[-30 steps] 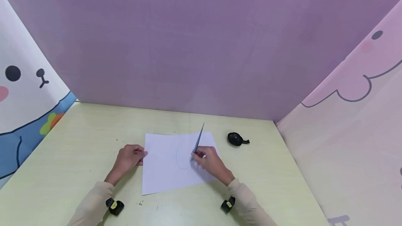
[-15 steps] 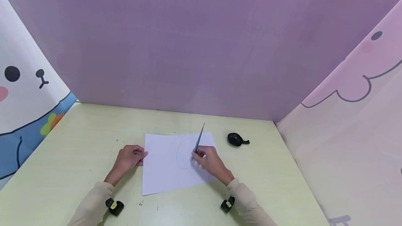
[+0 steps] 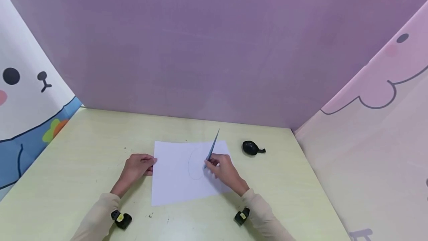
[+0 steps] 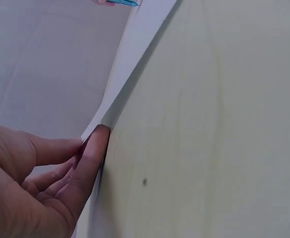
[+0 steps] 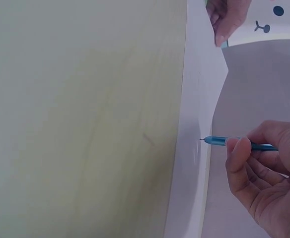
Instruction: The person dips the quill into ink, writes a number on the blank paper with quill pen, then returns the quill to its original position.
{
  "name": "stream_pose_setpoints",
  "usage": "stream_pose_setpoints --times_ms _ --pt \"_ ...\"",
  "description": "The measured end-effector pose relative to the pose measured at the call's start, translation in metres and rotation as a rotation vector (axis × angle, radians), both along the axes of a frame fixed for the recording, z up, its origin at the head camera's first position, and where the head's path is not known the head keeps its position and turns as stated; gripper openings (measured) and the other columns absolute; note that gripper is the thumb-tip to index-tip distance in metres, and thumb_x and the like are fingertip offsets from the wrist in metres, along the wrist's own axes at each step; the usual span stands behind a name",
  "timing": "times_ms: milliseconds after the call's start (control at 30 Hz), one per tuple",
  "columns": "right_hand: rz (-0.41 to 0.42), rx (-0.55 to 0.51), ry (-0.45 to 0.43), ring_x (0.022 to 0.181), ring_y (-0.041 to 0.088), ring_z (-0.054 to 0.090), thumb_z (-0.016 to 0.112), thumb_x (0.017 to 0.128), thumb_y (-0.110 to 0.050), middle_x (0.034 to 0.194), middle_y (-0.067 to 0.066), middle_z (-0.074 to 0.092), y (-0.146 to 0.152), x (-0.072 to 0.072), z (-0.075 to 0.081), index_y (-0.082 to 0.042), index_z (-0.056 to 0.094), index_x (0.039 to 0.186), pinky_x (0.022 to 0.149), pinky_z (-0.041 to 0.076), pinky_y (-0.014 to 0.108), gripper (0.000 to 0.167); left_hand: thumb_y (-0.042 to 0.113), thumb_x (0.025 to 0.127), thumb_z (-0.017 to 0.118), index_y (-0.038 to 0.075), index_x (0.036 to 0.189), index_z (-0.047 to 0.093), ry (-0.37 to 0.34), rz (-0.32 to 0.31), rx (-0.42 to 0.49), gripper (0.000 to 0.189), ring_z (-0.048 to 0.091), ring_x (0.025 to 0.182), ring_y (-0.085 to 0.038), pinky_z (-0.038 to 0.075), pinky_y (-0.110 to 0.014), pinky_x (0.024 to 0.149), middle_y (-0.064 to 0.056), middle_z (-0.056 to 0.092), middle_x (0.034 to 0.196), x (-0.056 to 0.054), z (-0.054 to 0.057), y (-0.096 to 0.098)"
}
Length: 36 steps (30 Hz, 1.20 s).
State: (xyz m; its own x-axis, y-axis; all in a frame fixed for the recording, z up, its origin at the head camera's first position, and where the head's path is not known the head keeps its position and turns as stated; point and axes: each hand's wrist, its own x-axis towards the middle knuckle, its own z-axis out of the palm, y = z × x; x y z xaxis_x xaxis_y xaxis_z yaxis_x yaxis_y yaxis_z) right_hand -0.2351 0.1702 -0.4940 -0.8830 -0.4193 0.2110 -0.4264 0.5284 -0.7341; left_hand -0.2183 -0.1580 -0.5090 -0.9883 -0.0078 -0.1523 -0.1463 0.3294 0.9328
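Note:
A sheet of white paper (image 3: 168, 183) lies on the table in the head view, with a thin oval line (image 3: 188, 166) drawn near its middle. At its left edge my left hand (image 3: 136, 166) pinches the paper; the left wrist view shows thumb (image 4: 60, 150) on top and a finger underneath, the edge slightly raised. My right hand (image 3: 227, 172) grips a blue pen (image 3: 213, 146) between thumb and fingers over the right half of the sheet. In the right wrist view, the tip of the pen (image 5: 215, 141) points down at the paper, right at its surface.
A small black rounded object with a short tail (image 3: 250, 148) sits on the pale table (image 3: 284, 196), right of the paper. Behind the table stands a purple wall (image 3: 214, 47), with cartoon-printed panels (image 3: 30, 107) at the sides. Small dark marks (image 3: 150, 215) dot the tabletop.
Very little differs. The pen's upper end has shifted slightly to the right in the head view, while the left hand keeps its hold on the paper edge.

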Motion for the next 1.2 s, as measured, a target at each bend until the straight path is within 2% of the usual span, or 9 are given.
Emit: stream_pose_setpoints --times_ms 133,500,767,1200 --pt "-0.009 0.0 -0.002 0.052 0.022 0.063 0.068 0.101 -0.006 0.076 0.013 0.072 -0.0008 -0.0001 -0.0001 0.002 0.074 0.094 0.042 0.049 0.02 0.013 0.006 0.103 0.063 -0.016 0.112 0.069 -0.019 0.008 0.034 0.025 0.072 0.065 -0.012 0.065 -0.028 0.062 -0.009 0.072 0.08 -0.0003 0.0003 -0.0007" --pt "-0.044 -0.03 -0.043 0.052 0.028 0.064 0.068 0.1 -0.003 0.076 0.018 0.071 -0.0043 -0.0007 0.0007 0.005 0.072 0.094 0.041 0.05 0.02 0.012 0.004 0.102 0.063 -0.016 0.112 0.068 -0.032 0.012 0.035 0.023 0.073 0.065 -0.013 0.065 -0.029 0.063 -0.01 0.074 0.08 -0.0026 -0.0042 -0.001" --pt "-0.062 -0.064 -0.047 0.052 0.033 0.063 0.067 0.101 -0.003 0.076 0.02 0.07 -0.0058 -0.0042 0.0024 0.006 0.072 0.094 0.04 0.049 0.02 0.013 0.002 0.101 0.063 -0.019 0.112 0.067 -0.01 0.002 0.037 0.024 0.073 0.066 -0.013 0.065 -0.028 0.063 -0.011 0.075 0.081 -0.0033 -0.0025 -0.001" --pt "-0.064 -0.058 -0.062 0.052 0.026 0.062 0.067 0.101 -0.003 0.077 0.02 0.07 -0.0069 -0.0077 0.0065 0.007 0.073 0.096 0.042 0.048 0.019 0.013 0.001 0.101 0.063 -0.02 0.112 0.067 -0.008 0.004 0.039 0.024 0.073 0.067 -0.013 0.065 -0.026 0.064 -0.014 0.075 0.086 -0.0017 0.0011 -0.0002"
